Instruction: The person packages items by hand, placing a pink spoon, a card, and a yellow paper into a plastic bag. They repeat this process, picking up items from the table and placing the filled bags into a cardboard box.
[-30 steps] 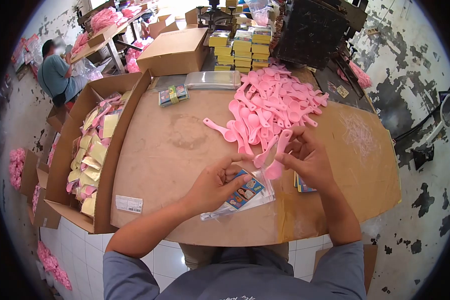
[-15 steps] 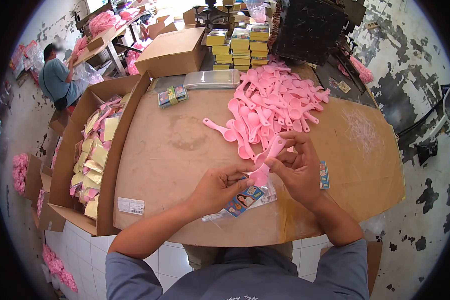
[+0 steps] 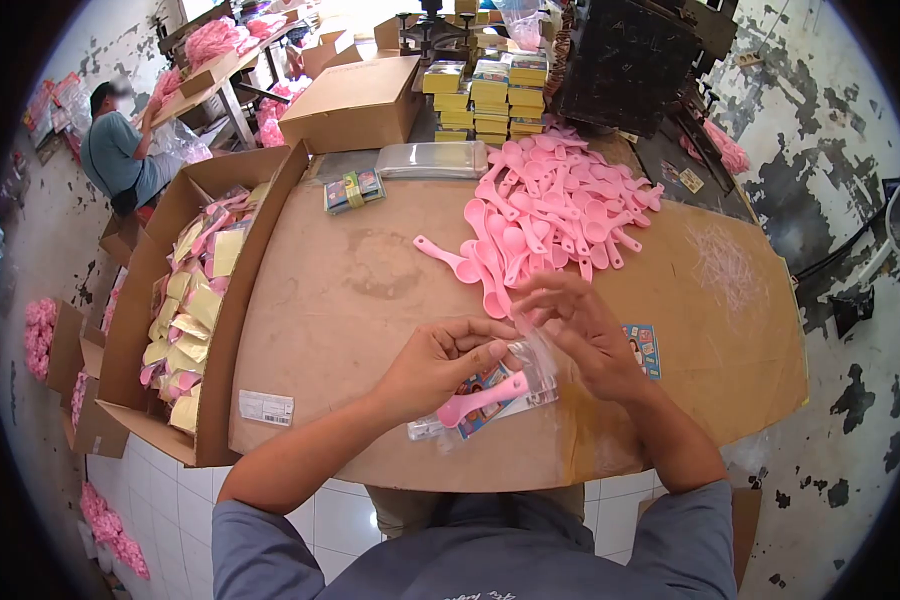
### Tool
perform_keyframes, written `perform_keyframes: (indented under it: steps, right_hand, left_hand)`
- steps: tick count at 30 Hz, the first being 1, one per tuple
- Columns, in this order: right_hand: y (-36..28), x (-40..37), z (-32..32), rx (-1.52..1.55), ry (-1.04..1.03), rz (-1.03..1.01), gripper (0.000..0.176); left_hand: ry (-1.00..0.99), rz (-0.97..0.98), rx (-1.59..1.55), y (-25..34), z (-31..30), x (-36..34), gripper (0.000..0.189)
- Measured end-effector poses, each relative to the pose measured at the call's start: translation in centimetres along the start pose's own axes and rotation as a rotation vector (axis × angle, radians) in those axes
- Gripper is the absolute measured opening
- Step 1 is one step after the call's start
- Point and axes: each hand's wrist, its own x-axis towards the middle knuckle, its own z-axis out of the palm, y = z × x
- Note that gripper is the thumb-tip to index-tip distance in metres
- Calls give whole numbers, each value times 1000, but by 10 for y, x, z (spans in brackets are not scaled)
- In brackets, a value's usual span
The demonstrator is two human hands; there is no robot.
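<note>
A pink measuring spoon (image 3: 482,400) lies slantwise over a blue printed card (image 3: 478,421) and a clear plastic bag (image 3: 544,377) in front of me. My left hand (image 3: 444,366) is closed, thumb and forefinger pinching the upper edge of the bag. Just right of it, my right hand (image 3: 592,345) is raised with fingers stretched and a little apart, beside the bag's lifted clear flap. Beyond both hands spreads a heap of pink spoons (image 3: 560,205), its nearest ones close to my right fingertips. Another printed card (image 3: 642,350) is partly hidden behind my right wrist.
At left stands an open carton (image 3: 280,235) filled with packed bags (image 3: 192,310). A closed box (image 3: 353,100), stacks of cards (image 3: 490,95) and a banded card bundle (image 3: 353,191) are toward the back. A person (image 3: 120,150) sits at the far left.
The spoons held between both hands have left them; one now lies over the card and bag. My right hand has let go and its fingers have spread; my left pinches the bag.
</note>
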Motion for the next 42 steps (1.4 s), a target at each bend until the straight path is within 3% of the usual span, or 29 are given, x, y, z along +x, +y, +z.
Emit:
perform_keyframes:
  steps: [3,4,7,9,12,16,21,24,27,28,31,34,37,39,42]
  right_hand:
    - [-15,3,0,-550,-228,-274,21]
    - [-21,4,-1,-584,-274,-316,20]
    - [-50,9,2,-748,-360,-457,19]
    - [-83,10,12,-950,-345,-567,18]
    - [-106,3,20,-1186,-313,-447,13]
    - [-96,5,18,-1197,-262,-365,13]
    - [-92,4,24,-1124,-288,-389,15]
    - [-84,4,25,-1035,-167,-347,18]
    - [-67,10,28,-1036,18,-615,23]
    - [-70,11,30,-1144,-33,-661,25]
    - [-75,10,39,-1389,-130,-760,28]
    - [-65,10,42,-1500,-129,-790,30]
    - [-60,12,42,-1622,-164,-805,28]
    - [-56,14,40,-1675,-180,-774,24]
    - [-60,22,29,-1398,-22,-690,18]
  left_hand:
    - [-59,-10,-13,-3,-1,-2,37]
    - [-76,-12,-20,-5,-1,-2,38]
    - [-73,232,-28,-1,8,-4,39]
    - [-47,364,150,-2,8,-5,38]
    - [-80,546,429,7,7,-12,37]
    - [-72,607,583,21,22,-22,37]
    - [-32,496,424,15,24,-19,29]
    - [-4,436,336,14,25,-20,26]
    - [56,425,274,12,25,-19,28]
    - [81,429,255,12,24,-18,28]
    - [166,500,592,21,24,-24,36]
    - [247,713,727,7,22,-18,39]
    - [269,758,954,7,19,-19,41]
    - [239,678,996,9,21,-21,39]
    - [205,624,924,19,22,-20,38]
